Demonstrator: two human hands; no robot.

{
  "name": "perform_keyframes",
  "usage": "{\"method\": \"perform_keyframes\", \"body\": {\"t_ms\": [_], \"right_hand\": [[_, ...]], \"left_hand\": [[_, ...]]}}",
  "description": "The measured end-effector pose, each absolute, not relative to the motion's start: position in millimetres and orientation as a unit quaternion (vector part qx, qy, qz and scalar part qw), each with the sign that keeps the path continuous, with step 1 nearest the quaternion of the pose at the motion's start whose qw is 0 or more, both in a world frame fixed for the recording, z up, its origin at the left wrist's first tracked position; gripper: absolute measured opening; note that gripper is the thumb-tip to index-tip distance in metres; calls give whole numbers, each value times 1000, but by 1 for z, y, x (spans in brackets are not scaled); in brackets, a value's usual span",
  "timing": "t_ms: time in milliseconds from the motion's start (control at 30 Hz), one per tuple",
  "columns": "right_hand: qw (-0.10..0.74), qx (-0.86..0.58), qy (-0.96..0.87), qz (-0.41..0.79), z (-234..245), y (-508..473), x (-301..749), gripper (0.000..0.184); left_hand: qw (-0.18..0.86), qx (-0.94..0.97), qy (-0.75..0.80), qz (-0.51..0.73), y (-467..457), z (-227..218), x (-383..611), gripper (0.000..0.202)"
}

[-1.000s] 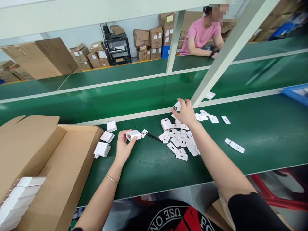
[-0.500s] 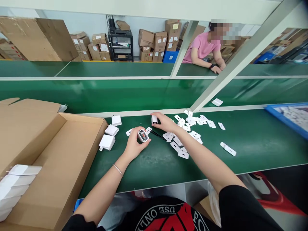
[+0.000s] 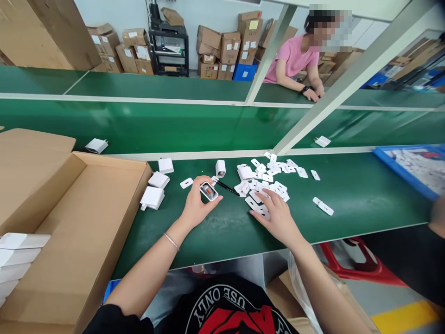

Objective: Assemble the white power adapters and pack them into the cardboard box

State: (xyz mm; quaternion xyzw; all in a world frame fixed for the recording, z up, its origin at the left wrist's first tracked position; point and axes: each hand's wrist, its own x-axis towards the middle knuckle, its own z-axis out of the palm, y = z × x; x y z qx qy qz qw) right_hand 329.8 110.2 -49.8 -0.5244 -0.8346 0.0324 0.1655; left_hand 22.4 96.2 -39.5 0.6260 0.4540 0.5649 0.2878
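My left hand (image 3: 194, 206) grips a white charger housing (image 3: 209, 191) between thumb and fingers, its open end turned up so parts inside show. Over the near side of a pile of small white cover plates (image 3: 273, 168) is my right hand (image 3: 278, 218), thumb and fingers apart; whether the fingertips touch the plates I cannot tell. A second white housing (image 3: 220, 168) stands on the green bench behind my left hand. Black tweezers (image 3: 227, 187) lie between the hands, and a single cover plate (image 3: 187, 183) rests left of them.
Several white chargers (image 3: 153, 198) sit beside an open cardboard box (image 3: 114, 250) at left, which has more chargers stacked inside. A slanted white post (image 3: 313, 111) rises behind the pile. A blue tray (image 3: 406, 171) is at right. Across the bench a person in pink (image 3: 295, 60) leans on the surface.
My right hand has let go of the second housing, now standing on the bench, and moved right and nearer to the cover plates. My left hand still holds its housing; the view has shifted slightly.
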Motion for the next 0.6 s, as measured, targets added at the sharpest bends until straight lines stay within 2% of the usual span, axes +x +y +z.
{"method": "perform_keyframes", "body": {"t_ms": [100, 300, 433, 600], "right_hand": [[158, -527, -835, 32, -57, 102, 340, 47], [232, -528, -817, 5, -62, 126, 343, 36], [225, -529, -818, 0, -62, 130, 324, 32], [230, -550, -802, 38, -57, 129, 304, 23]], "left_hand": [[297, 621, 469, 553, 93, -40, 25, 37], [296, 595, 516, 540, 92, -42, 27, 35], [277, 596, 523, 542, 93, -47, 24, 41], [350, 591, 481, 545, 96, -57, 19, 47]]}}
